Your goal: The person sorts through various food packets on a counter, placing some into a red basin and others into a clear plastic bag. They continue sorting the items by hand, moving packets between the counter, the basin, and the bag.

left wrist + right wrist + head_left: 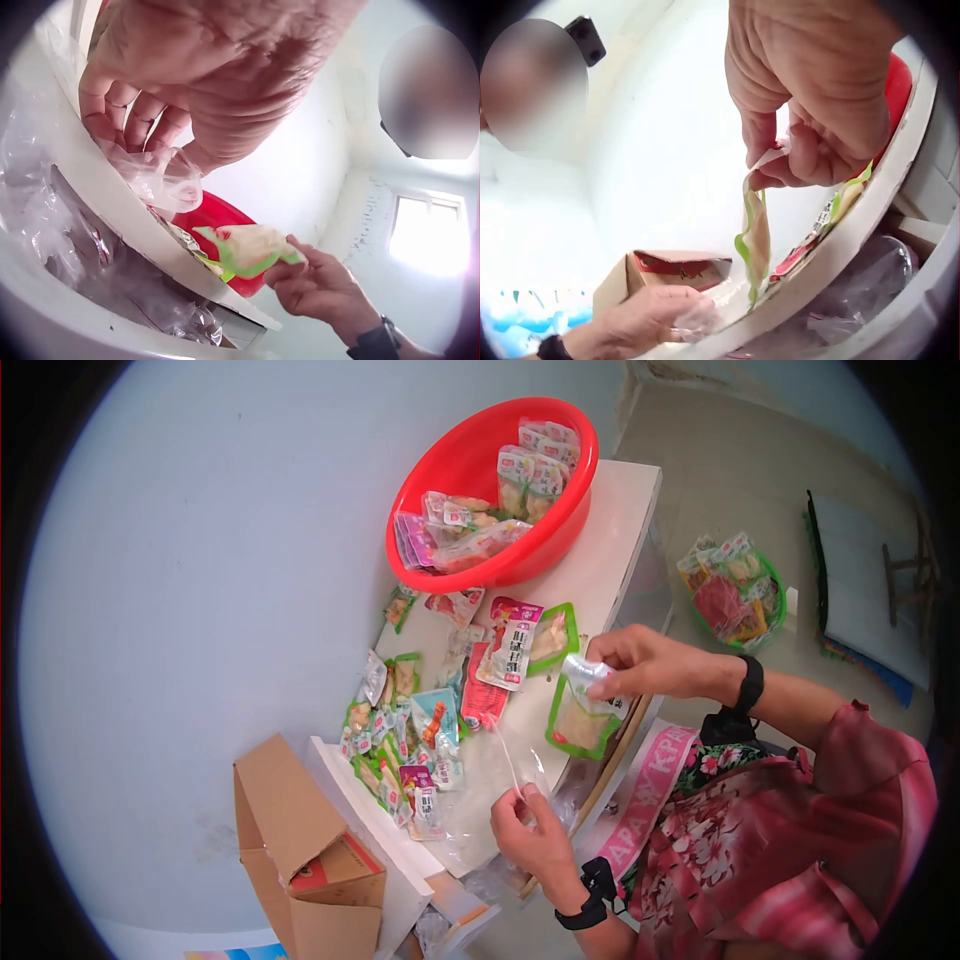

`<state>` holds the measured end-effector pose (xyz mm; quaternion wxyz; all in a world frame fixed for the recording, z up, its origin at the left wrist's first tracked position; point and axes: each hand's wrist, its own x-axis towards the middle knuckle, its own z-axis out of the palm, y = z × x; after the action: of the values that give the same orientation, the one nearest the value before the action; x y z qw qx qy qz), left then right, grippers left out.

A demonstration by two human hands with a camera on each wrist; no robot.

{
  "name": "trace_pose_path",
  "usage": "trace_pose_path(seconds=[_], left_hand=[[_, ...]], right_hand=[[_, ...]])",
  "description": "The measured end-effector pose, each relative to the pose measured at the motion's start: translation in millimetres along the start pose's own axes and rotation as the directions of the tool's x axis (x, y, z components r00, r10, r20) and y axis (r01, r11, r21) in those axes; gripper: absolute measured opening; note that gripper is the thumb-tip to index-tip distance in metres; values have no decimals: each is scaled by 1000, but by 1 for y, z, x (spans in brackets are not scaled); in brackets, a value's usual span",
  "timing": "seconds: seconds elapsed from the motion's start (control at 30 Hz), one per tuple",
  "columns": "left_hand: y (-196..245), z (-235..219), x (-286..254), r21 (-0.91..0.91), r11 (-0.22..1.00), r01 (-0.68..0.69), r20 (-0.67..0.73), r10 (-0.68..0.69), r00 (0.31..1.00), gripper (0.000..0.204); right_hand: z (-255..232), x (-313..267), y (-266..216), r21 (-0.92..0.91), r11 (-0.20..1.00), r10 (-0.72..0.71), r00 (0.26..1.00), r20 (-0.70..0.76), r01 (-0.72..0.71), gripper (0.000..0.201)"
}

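Observation:
My right hand [645,663] pinches a green-edged snack packet [583,722] by its top, and the packet hangs over the table's near edge. In the right wrist view the same packet [756,240] shows edge-on below the thumb and fingers. Lower on the table, my left hand [532,832] pinches the edge of a clear plastic bag [169,180]. A thin pale strip at the bag's mouth runs up from those fingers. Beyond the bag lie a red packet [482,695], a white-and-purple packet [512,643] and another green-edged packet [552,637].
A red basin [570,545] with several packets stands at the table's far end. More packets [392,735] are heaped along the wall side. A cardboard box [290,800] is beside the table, and an open drawer holds clear bags [82,259]. A green basket [778,622] of packets sits on the floor.

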<state>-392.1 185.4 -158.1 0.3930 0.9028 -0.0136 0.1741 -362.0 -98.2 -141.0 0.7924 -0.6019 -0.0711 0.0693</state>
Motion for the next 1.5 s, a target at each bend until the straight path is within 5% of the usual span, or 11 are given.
trace_pose_path(seconds=[0.2, 0.33, 0.43, 0.53, 0.77, 0.93, 1.03, 1.23, 1.33, 1.43, 1.5], left_hand=[[14, 13, -6, -22, 999, -28, -73, 27, 997, 13], [17, 12, -8, -132, 991, -4, -217, -25, 976, 13], [19, 9, -6, -226, 974, 23, -313, -95, 945, 16], [15, 9, -5, -304, 952, 40, -380, -160, 911, 20], [14, 9, 1, -399, 917, 33, -408, -209, 888, 23], [28, 21, -1, -72, 974, -213, -457, 158, 875, 20], [45, 32, -11, -66, 965, -255, -365, 214, 906, 18], [42, 32, -10, -231, 925, -301, -246, 243, 938, 19], [39, 24, -3, -30, 928, -372, -245, 354, 903, 18], [34, 21, -2, -56, 950, -306, -249, 284, 926, 18], [33, 20, 0, -22, 937, -349, -235, 334, 913, 17]], right_hand=[[23, -10, -18, 287, 958, -18, 1000, 3, 16, 23], [53, 2, -2, 211, 961, -168, 984, -63, 177, 22], [53, -1, 27, 196, 974, -106, 993, -44, 113, 18], [55, -1, 36, -87, 985, -152, 988, -23, 149, 15], [53, -11, 22, 167, 981, -124, 984, 125, 102, 16], [61, -6, 6, 93, 990, 93, 990, 110, -104, 14], [78, 13, 25, 164, 983, -91, 995, 52, 81, 13], [85, 27, 29, -178, 978, 150, 964, 219, -111, 14], [88, 32, 29, -729, 632, -147, 964, 220, 263, 22], [93, 36, 18, -802, 579, -181, 982, 52, 149, 21], [97, 41, 37, -778, 563, -208, 959, 192, 278, 18]])
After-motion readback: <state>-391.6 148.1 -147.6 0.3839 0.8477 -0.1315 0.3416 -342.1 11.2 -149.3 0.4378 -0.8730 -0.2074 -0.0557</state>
